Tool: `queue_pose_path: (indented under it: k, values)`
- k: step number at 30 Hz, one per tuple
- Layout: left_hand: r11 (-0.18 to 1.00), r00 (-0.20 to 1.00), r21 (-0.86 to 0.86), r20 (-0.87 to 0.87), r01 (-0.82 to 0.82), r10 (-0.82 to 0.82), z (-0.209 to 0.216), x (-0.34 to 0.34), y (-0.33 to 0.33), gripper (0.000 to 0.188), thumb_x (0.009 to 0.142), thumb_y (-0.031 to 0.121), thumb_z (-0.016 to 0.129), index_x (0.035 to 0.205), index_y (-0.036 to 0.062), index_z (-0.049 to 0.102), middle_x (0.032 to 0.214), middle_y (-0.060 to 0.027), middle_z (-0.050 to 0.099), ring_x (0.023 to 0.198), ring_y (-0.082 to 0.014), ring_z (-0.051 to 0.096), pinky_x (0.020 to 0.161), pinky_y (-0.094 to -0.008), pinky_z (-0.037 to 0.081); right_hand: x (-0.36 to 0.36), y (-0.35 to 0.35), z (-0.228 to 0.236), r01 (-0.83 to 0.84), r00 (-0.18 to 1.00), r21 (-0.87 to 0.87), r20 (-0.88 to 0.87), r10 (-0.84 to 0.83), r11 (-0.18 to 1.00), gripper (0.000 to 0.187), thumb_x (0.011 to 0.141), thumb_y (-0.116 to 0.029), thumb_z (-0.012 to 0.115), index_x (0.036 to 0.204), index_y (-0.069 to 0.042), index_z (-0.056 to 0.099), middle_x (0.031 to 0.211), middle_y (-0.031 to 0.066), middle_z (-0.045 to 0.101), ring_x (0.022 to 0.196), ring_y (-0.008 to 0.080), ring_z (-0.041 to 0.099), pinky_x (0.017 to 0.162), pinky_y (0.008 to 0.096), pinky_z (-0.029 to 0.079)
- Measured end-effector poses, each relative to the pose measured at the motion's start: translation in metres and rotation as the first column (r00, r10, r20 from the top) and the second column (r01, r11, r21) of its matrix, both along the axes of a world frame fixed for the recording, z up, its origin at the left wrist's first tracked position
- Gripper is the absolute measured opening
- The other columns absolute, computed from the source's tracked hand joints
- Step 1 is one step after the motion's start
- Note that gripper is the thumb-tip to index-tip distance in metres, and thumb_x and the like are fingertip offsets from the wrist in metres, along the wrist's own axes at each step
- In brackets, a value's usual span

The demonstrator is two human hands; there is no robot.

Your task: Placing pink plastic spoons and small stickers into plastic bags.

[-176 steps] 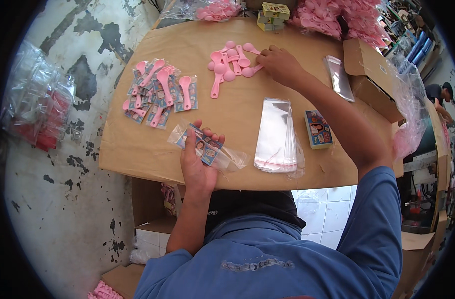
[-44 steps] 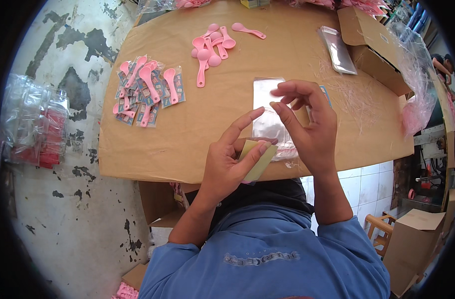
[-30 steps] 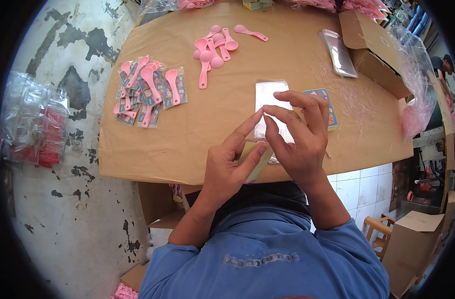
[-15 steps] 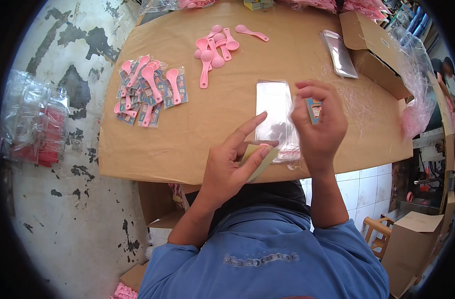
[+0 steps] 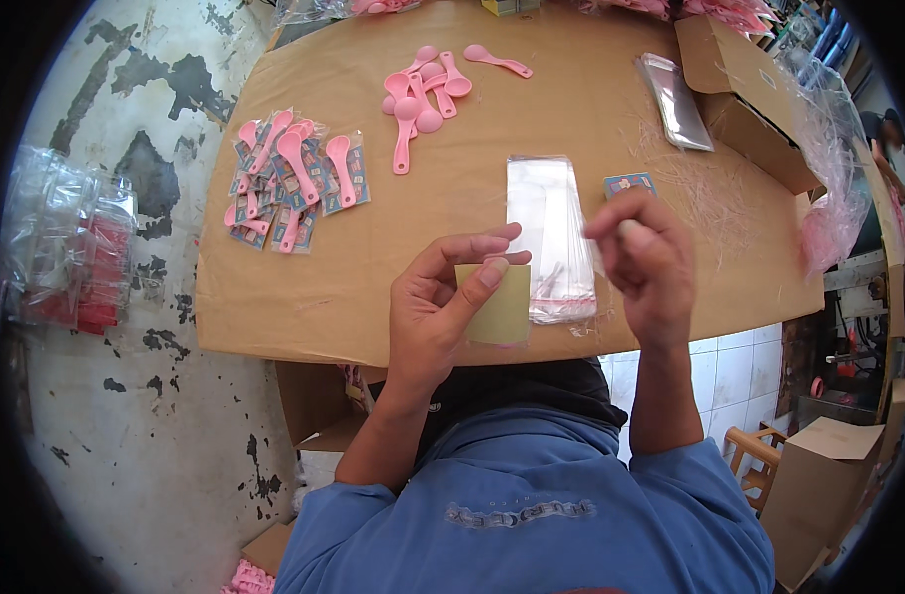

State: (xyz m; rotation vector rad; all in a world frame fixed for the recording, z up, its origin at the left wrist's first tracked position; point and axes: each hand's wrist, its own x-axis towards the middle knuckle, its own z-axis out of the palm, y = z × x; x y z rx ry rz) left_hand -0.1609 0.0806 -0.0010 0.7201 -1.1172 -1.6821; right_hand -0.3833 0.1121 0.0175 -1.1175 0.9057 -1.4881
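My left hand [image 5: 435, 297] pinches a square card [image 5: 500, 309] between thumb and fingers, its plain pale yellow-green side facing me. A bit of pink shows at the card's lower edge; what lies behind it is hidden. To its right, my right hand [image 5: 649, 262] is raised with fingers curled in and the thumb against them. Whether it pinches anything there is too small to make out. Between the hands lies a stack of clear plastic bags [image 5: 547, 213]. Beyond the right hand is a blue printed card [image 5: 629, 183], partly covered by that hand.
Loose pink spoons [image 5: 405, 119] lie at the table's far middle. Packed spoons with cards [image 5: 292, 178] are heaped on the left. At right stand a cardboard box [image 5: 745, 109], another bundle of clear bags [image 5: 675, 104] and plastic shreds [image 5: 715, 203]. The brown table's front edge [image 5: 274, 353] runs before me.
My left hand has moved slightly left and turned the card upright, so its plain side now faces me. My right hand's fingers have curled in and dropped slightly, uncovering the blue card's top.
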Motion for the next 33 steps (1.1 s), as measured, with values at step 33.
queue_pose_path:
  k: [33]
  values:
    - [0.965,0.999,-0.262,0.027,-0.03,0.039,-0.014,0.022,-0.008,0.008,0.098,-0.003,0.061,0.104,-0.0022,0.065,0.094,-0.0056,0.069,0.087,-0.0081,0.063,0.079,-0.0236,0.052,0.028,-0.01,-0.018,-0.087,0.99,-0.076,-0.119,0.078,0.993,0.01,0.096,-0.002,0.062,0.096,0.001,0.071,0.093,0.0026,0.063,0.081,0.0066,0.054,0.072,0.0227,0.041]
